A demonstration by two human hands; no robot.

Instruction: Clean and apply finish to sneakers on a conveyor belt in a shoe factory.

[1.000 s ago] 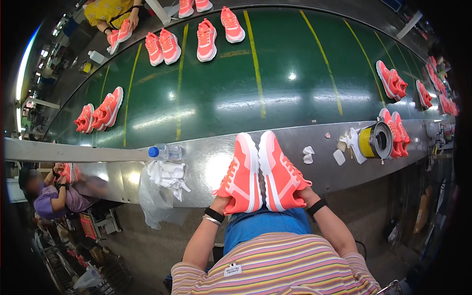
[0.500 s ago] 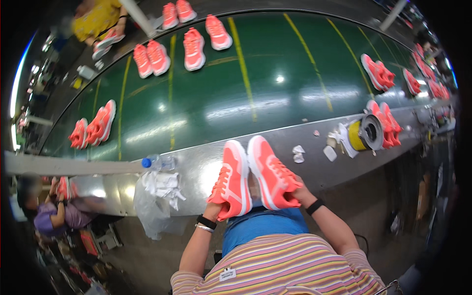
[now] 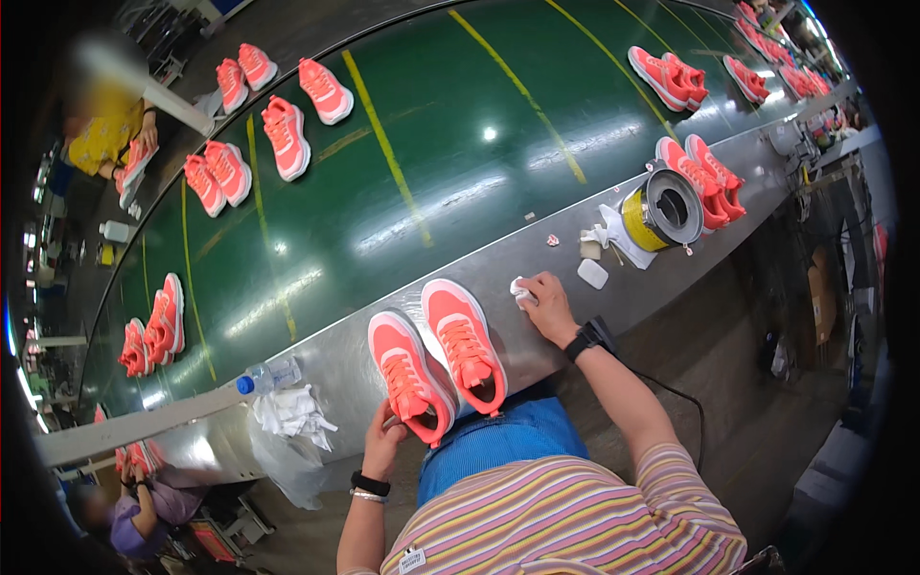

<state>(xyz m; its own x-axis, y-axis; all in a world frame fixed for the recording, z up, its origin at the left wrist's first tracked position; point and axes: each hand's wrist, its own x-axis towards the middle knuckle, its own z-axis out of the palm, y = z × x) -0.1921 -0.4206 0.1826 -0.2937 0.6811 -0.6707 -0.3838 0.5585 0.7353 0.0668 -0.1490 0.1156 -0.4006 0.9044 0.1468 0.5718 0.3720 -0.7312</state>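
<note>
Two coral-pink sneakers stand side by side on the grey metal ledge (image 3: 537,254) in front of me. My left hand (image 3: 385,436) holds the heel of the left sneaker (image 3: 410,376). The right sneaker (image 3: 465,343) stands free beside it. My right hand (image 3: 546,305) has reached out along the ledge and closes on a small white cloth (image 3: 521,289).
A green conveyor belt (image 3: 422,163) carries several more pink sneaker pairs. A yellow tape roll (image 3: 659,209), white scraps, a water bottle (image 3: 268,376) and a white rag pile (image 3: 292,412) lie on the ledge. Other people work at the left.
My right hand has let go of the right sneaker and moved right to the white cloth. The view has swung to the left.
</note>
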